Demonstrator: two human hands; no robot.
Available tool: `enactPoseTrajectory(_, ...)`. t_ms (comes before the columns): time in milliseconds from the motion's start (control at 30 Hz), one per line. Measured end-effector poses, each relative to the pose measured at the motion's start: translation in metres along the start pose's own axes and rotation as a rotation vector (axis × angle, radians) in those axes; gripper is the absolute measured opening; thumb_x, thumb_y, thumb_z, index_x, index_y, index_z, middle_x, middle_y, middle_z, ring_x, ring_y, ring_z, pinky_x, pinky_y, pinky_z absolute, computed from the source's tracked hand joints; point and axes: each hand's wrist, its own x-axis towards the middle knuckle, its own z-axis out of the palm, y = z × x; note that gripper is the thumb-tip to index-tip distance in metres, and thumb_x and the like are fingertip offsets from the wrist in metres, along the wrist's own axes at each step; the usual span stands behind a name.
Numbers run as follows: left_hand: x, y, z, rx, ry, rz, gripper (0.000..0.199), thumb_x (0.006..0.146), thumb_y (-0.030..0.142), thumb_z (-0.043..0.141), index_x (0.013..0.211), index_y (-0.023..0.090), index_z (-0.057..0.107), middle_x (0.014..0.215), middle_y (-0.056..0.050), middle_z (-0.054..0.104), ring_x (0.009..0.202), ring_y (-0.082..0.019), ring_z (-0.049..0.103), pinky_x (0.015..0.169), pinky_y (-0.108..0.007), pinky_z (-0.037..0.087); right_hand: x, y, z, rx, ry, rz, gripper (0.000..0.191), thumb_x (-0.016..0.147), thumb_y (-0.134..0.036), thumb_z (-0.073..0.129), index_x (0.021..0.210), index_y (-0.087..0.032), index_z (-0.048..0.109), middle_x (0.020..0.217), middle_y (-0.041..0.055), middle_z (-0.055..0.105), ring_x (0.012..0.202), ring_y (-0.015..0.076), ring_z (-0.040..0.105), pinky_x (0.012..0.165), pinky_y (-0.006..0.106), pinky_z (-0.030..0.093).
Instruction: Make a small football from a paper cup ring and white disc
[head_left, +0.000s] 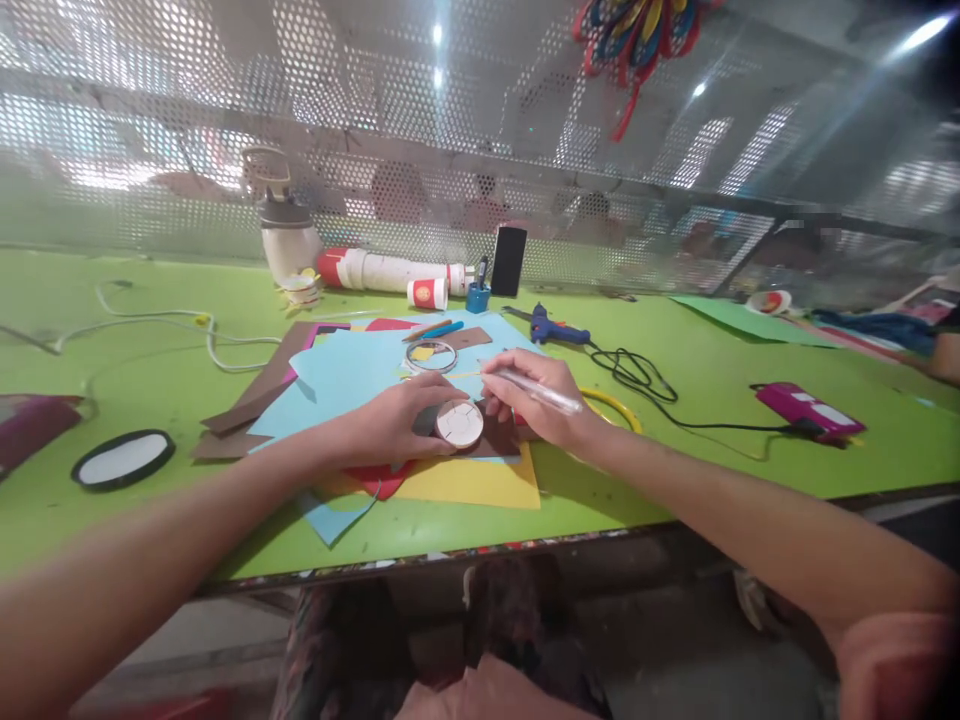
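My left hand is closed around a small round white disc-shaped piece, whose face carries thin dark lines. Between the fingers of my right hand is a clear-barrelled pen, its tip pointing left, above the disc and apart from it. Both hands are over a pile of coloured sheets: light blue paper, a yellow sheet and dark brown pieces. Just beyond my left hand lies a clear ring-shaped roll, with a blue pen-like tool behind it.
On the green table, a blue glue gun trails a black cord to a magenta power strip. A paper cup, a phone and a white jug stand behind. A black-rimmed oval lies left.
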Motion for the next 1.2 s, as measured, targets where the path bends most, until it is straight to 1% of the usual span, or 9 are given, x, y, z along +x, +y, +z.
enactPoseTrajectory(100, 0.000, -0.001, 0.002, 0.021, -0.041, -0.033, 0.048, 0.080, 0.032, 0.070, 0.124, 0.018, 0.062, 0.118, -0.011, 0.063, 0.110, -0.027, 0.061, 0.096, -0.043, 0.050, 0.003, 0.002, -0.002, 0.078, 0.005, 0.027, 0.029, 0.082, -0.041, 0.074, 0.099, -0.018, 0.066, 0.075, -0.0001, 0.069, 0.061, 0.0125, 0.066, 0.054, 0.025, 0.052)
enactPoseTrajectory(300, -0.003, 0.004, 0.006, 0.047, -0.056, -0.130, 0.065, 0.081, 0.040, 0.068, 0.139, 0.016, 0.049, 0.131, -0.016, 0.058, 0.120, -0.031, 0.055, 0.101, -0.047, 0.046, -0.003, 0.007, -0.013, 0.264, -0.050, 0.188, 0.034, 0.084, -0.049, 0.071, 0.097, -0.018, 0.071, 0.066, -0.0007, 0.068, 0.050, 0.0103, 0.060, 0.045, 0.023, 0.047)
enactPoseTrajectory(467, -0.002, 0.008, 0.007, 0.027, -0.044, -0.132, 0.050, 0.084, 0.045, 0.069, 0.124, 0.017, 0.058, 0.118, -0.012, 0.064, 0.109, -0.029, 0.058, 0.091, -0.044, 0.049, -0.014, 0.008, -0.013, 0.333, -0.059, 0.225, 0.024, 0.087, -0.044, 0.069, 0.088, -0.021, 0.076, 0.067, 0.0005, 0.067, 0.061, 0.0128, 0.060, 0.058, 0.027, 0.051)
enactPoseTrajectory(600, -0.001, 0.007, 0.007, -0.010, -0.046, -0.107, 0.038, 0.088, 0.037, 0.065, 0.121, 0.019, 0.061, 0.118, -0.010, 0.064, 0.110, -0.027, 0.059, 0.091, -0.039, 0.050, -0.014, 0.006, -0.011, 0.349, -0.035, 0.279, 0.016, 0.086, -0.035, 0.069, 0.083, -0.021, 0.076, 0.065, 0.0008, 0.064, 0.060, 0.0138, 0.055, 0.056, 0.028, 0.046)
enactPoseTrajectory(667, -0.003, 0.007, 0.007, -0.020, -0.031, -0.097, 0.042, 0.089, 0.037, 0.064, 0.128, 0.020, 0.058, 0.123, -0.010, 0.064, 0.113, -0.027, 0.059, 0.094, -0.039, 0.049, -0.012, 0.004, -0.010, 0.352, -0.004, 0.313, 0.015, 0.083, -0.033, 0.070, 0.077, -0.020, 0.074, 0.065, 0.0010, 0.063, 0.056, 0.0127, 0.052, 0.052, 0.027, 0.043)
enactPoseTrajectory(767, -0.005, 0.009, 0.007, -0.007, -0.005, -0.131, 0.060, 0.088, 0.038, 0.065, 0.143, 0.024, 0.045, 0.134, -0.009, 0.062, 0.120, -0.028, 0.058, 0.096, -0.040, 0.049, -0.011, 0.001, -0.009, 0.322, 0.028, 0.350, 0.013, 0.079, -0.031, 0.071, 0.073, -0.020, 0.071, 0.061, 0.0001, 0.061, 0.050, 0.0115, 0.050, 0.047, 0.026, 0.040)
enactPoseTrajectory(833, -0.006, 0.011, 0.007, -0.020, 0.000, -0.156, 0.068, 0.088, 0.038, 0.065, 0.148, 0.026, 0.036, 0.139, -0.009, 0.059, 0.121, -0.028, 0.058, 0.096, -0.040, 0.049, -0.013, 0.001, -0.009, 0.304, 0.031, 0.347, 0.011, 0.081, -0.030, 0.070, 0.076, -0.020, 0.070, 0.059, -0.0009, 0.060, 0.050, 0.0117, 0.050, 0.048, 0.026, 0.041)
enactPoseTrajectory(1000, -0.008, 0.012, 0.008, -0.071, -0.023, -0.162, 0.078, 0.084, 0.035, 0.070, 0.149, 0.025, 0.029, 0.130, -0.007, 0.064, 0.114, -0.027, 0.061, 0.094, -0.040, 0.050, -0.017, 0.007, -0.011, 0.308, -0.019, 0.314, 0.007, 0.087, -0.027, 0.068, 0.082, -0.021, 0.070, 0.064, -0.0007, 0.063, 0.057, 0.0125, 0.057, 0.055, 0.025, 0.047)
enactPoseTrajectory(1200, -0.010, 0.009, 0.010, -0.033, -0.009, -0.148, 0.064, 0.090, 0.038, 0.063, 0.145, 0.025, 0.033, 0.128, -0.009, 0.063, 0.112, -0.027, 0.061, 0.092, -0.040, 0.049, -0.017, 0.007, -0.011, 0.351, -0.043, 0.350, 0.015, 0.091, -0.032, 0.065, 0.084, -0.022, 0.072, 0.067, 0.0015, 0.067, 0.062, 0.0155, 0.062, 0.057, 0.028, 0.051)
